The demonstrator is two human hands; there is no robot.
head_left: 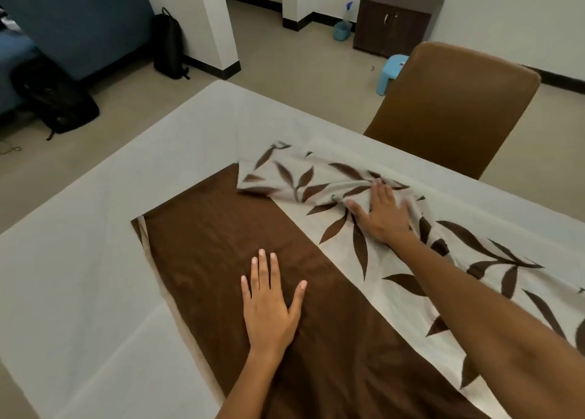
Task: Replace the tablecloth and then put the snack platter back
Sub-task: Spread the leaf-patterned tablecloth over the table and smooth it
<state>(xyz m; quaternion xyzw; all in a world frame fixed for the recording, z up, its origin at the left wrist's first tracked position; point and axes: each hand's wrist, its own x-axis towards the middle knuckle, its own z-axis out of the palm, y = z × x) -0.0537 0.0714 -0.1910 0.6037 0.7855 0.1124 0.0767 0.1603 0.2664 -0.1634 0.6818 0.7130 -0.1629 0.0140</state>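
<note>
A tablecloth with a wide brown band [221, 235] and a cream part printed with brown leaves [395, 260] lies partly unfolded on a plain cream cloth [95, 228] that covers the table. My left hand [269, 304] rests flat on the brown band, fingers spread. My right hand [383, 212] presses flat on a bunched fold of the leaf-printed part, farther away. No snack platter is in view.
A brown chair [456, 102] stands at the table's far side. Beyond it are a small blue stool [391, 72], a dark cabinet [395, 22] and a spray bottle [343, 26]. Black bags [53, 98] and a blue sofa [79, 19] are at the left.
</note>
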